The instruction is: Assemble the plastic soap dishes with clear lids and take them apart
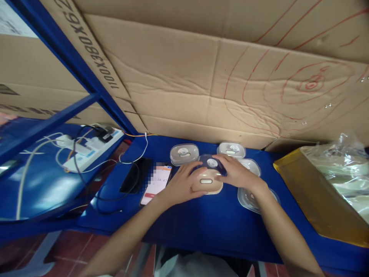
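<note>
In the middle of the blue table, a beige lid with a pale oval tab (207, 182) lies between my hands. Just behind it is a clear plastic cover with a round white sticker (212, 163), looking dark against the table. My left hand (187, 181) has its fingers curved over the left side of the beige lid. My right hand (235, 171) grips the right edge of the clear cover, its thumb near the beige lid. Around them sit clear-covered containers: one at the back left (184, 154), one at the back (231, 149), and others partly behind my right arm.
A phone with a lit screen (157, 184) and a dark phone (136, 175) lie to the left. Further left are a power strip (93, 150) and cables. A yellow-edged box (311, 200) with plastic-wrapped items stands right. Cardboard (178, 69) walls the back.
</note>
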The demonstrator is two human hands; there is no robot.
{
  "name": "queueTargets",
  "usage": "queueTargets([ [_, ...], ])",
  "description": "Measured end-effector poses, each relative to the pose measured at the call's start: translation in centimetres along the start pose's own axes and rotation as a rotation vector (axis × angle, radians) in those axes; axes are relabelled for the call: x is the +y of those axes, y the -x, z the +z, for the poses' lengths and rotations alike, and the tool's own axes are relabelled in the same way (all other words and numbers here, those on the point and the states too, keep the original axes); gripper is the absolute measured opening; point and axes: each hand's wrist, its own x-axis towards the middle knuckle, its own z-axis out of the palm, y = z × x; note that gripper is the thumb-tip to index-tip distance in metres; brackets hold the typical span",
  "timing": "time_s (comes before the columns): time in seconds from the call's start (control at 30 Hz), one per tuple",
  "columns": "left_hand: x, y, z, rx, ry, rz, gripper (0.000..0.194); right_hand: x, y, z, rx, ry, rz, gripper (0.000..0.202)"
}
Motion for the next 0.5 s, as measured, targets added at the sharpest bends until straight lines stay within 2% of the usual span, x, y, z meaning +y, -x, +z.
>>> queueTargets([
  [0.07,0.2,0.1,-0.3,-0.050,-0.028,0.017,0.067,0.2,-0.8,0.1,0.019,0.069,0.052,0.075],
  [0.17,0.5,0.1,-0.1,-0.153,-0.071,0.076,0.062,0.2,-1.4,1.0,0.019,0.110,0.055,0.071],
  [0.4,0.8,0.2,-0.2,-0.221,-0.039,0.125,0.044,-0.1,-1.0,2.0,0.040,0.167,0.072,0.069],
  [0.5,0.8,0.4,-0.3,-0.272,0.033,0.130,0.058,-0.3,-1.0,2.0,0.048,0.194,0.063,0.065],
])
